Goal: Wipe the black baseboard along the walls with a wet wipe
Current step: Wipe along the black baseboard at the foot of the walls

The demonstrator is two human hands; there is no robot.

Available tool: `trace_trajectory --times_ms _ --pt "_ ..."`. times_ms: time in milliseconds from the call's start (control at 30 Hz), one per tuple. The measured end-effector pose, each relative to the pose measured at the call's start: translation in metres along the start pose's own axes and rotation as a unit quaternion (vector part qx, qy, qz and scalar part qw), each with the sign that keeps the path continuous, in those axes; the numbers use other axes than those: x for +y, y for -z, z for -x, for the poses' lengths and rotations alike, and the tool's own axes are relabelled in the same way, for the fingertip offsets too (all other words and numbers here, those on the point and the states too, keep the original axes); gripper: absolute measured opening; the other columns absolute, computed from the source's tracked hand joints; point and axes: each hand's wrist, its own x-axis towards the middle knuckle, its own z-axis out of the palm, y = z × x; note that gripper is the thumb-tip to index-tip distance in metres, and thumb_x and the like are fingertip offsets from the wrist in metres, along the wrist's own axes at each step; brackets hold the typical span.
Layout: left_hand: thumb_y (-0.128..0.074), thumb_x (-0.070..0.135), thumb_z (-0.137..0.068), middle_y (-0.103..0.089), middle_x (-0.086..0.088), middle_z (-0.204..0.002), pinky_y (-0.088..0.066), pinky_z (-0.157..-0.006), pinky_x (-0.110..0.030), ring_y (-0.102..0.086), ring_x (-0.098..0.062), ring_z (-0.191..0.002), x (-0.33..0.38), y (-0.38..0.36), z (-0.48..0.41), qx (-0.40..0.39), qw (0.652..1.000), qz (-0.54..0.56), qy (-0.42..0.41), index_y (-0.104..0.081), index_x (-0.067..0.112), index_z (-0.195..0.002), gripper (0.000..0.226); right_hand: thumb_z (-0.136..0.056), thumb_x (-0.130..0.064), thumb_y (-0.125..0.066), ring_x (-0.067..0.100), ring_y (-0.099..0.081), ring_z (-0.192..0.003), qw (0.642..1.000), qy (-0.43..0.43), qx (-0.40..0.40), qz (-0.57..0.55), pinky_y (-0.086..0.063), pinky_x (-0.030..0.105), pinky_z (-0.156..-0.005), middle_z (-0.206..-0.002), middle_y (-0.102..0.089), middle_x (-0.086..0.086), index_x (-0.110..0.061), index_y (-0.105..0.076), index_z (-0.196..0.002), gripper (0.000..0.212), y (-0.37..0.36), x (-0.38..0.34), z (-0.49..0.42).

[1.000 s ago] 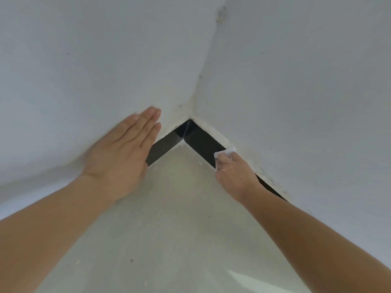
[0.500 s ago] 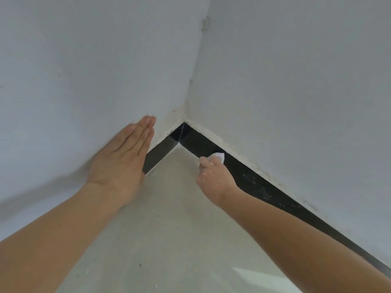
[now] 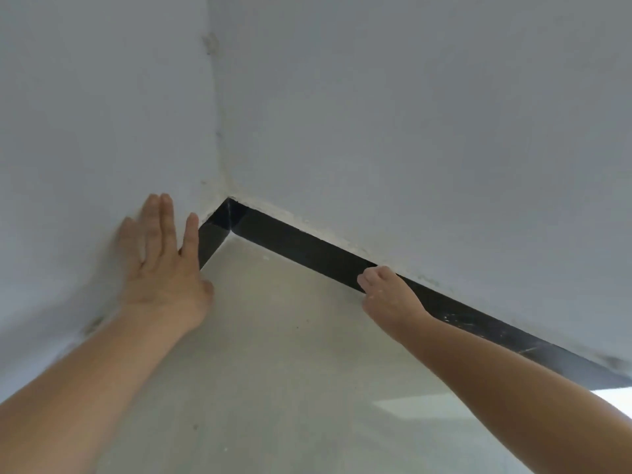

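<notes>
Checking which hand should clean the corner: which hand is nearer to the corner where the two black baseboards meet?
Left. The left hand is flat on the left wall, fingertips just short of the baseboard corner. The right hand is farther off, along the right wall's baseboard.

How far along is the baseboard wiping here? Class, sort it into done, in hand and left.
Done, it seems: the baseboard from the corner to the right hand looks clean and glossy. In hand: the right hand presses on the board there; the wipe is hidden. The left hand rests flat on the left wall. Left: the stretch beyond the right hand shows white marks.
</notes>
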Motion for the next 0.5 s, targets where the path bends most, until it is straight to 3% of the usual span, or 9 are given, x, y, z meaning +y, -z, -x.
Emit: trace_trajectory --times_ms 67,133,233,267,367,500 --pt "-0.038 0.043 -0.092 0.036 -0.026 -0.146 0.018 -0.109 -0.054 0.037 -0.041 -0.133 0.019 0.017 -0.004 -0.004 0.999 0.053 -0.008 0.028 0.014 -0.145 0.089 -0.091 -0.011 -0.051 0.031 -0.037 -0.118 1.0 -0.011 -0.019 -0.022 -0.031 0.041 -0.104 -0.12 -0.047 0.008 -0.011 -0.063 -0.115 0.026 -0.005 -0.01 0.012" --pt "-0.039 0.039 -0.093 0.031 -0.015 -0.152 0.009 -0.114 -0.052 0.029 -0.036 -0.139 0.042 0.04 -0.01 0.029 0.988 0.139 -0.055 0.025 0.017 -0.146 0.087 -0.09 -0.016 -0.054 0.029 -0.042 -0.12 0.999 0.02 0.039 -0.031 -0.032 0.04 -0.106 -0.12 -0.051 0.006 -0.014 -0.07 -0.106 0.023 -0.002 -0.019 0.019" --pt "-0.038 0.028 -0.095 0.023 -0.003 -0.157 -0.002 -0.118 -0.042 0.018 -0.024 -0.144 0.081 0.069 -0.022 0.136 0.938 0.266 -0.176 0.018 0.02 -0.149 0.079 -0.08 -0.027 -0.066 0.02 -0.057 -0.109 0.987 0.057 0.141 -0.057 -0.042 0.031 -0.097 -0.107 -0.062 -0.004 -0.026 -0.077 -0.079 0.011 0.017 -0.02 0.01" --pt "-0.036 0.026 -0.095 0.021 -0.003 -0.157 -0.003 -0.118 -0.039 0.016 -0.023 -0.145 0.094 0.076 -0.026 0.162 0.919 0.298 -0.2 0.016 0.02 -0.149 0.075 -0.081 -0.028 -0.065 0.02 -0.055 -0.112 0.985 0.058 0.152 -0.053 -0.041 0.031 -0.099 -0.111 -0.061 -0.003 -0.027 -0.077 -0.083 0.012 0.026 -0.019 0.004" --pt "-0.032 0.027 -0.098 0.024 -0.004 -0.156 0.001 -0.116 -0.033 0.017 -0.02 -0.145 0.129 0.081 -0.034 0.177 0.885 0.388 -0.186 0.017 0.019 -0.149 0.071 -0.091 -0.018 -0.053 0.027 -0.034 -0.129 0.987 0.04 0.15 -0.03 -0.029 0.038 -0.106 -0.135 -0.043 0.006 -0.016 -0.067 -0.115 0.027 0.027 -0.009 -0.027" --pt "-0.03 0.031 -0.1 0.027 -0.005 -0.155 0.006 -0.113 -0.028 0.017 -0.02 -0.145 0.157 0.077 -0.035 0.188 0.855 0.457 -0.156 0.018 0.016 -0.148 0.07 -0.083 -0.018 -0.063 0.023 -0.047 -0.118 0.987 0.029 0.16 -0.013 -0.039 0.031 -0.093 -0.123 -0.052 0.0 -0.018 -0.075 -0.096 0.018 -0.007 0.01 -0.029"
